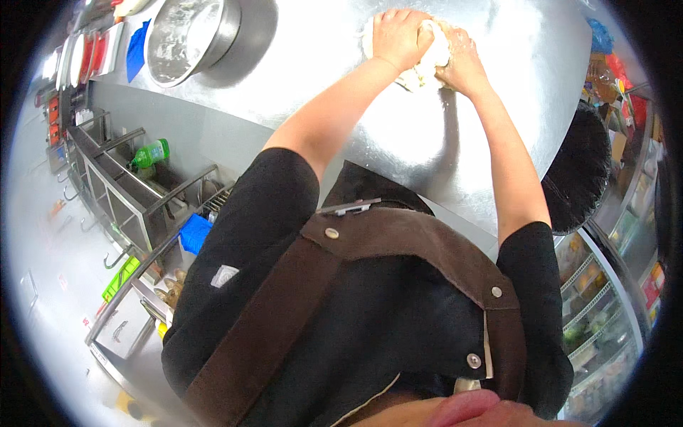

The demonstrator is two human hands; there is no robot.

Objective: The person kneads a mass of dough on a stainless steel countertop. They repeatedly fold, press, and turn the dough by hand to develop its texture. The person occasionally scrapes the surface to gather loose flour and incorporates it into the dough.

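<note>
A lump of pale dough [428, 66] lies on the stainless steel worktop [320, 48], near the top of the view. My left hand [401, 40] presses over its left side, fingers curled across the far edge. From the right, my right hand [463, 60] grips the dough, with sticky bits of it on the fingers. Both hands nearly meet, and they hide part of the lump. Small crumbs of dough sit on the steel close to my right wrist.
At the upper left of the worktop stands a metal bowl [184, 42] with whitish residue inside, beside a blue cloth or bag [137, 50]. A round black object [579, 165] is at the right edge. Metal racks hold a green bottle [151, 153]; a glass-fronted display fridge [600, 315] stands right.
</note>
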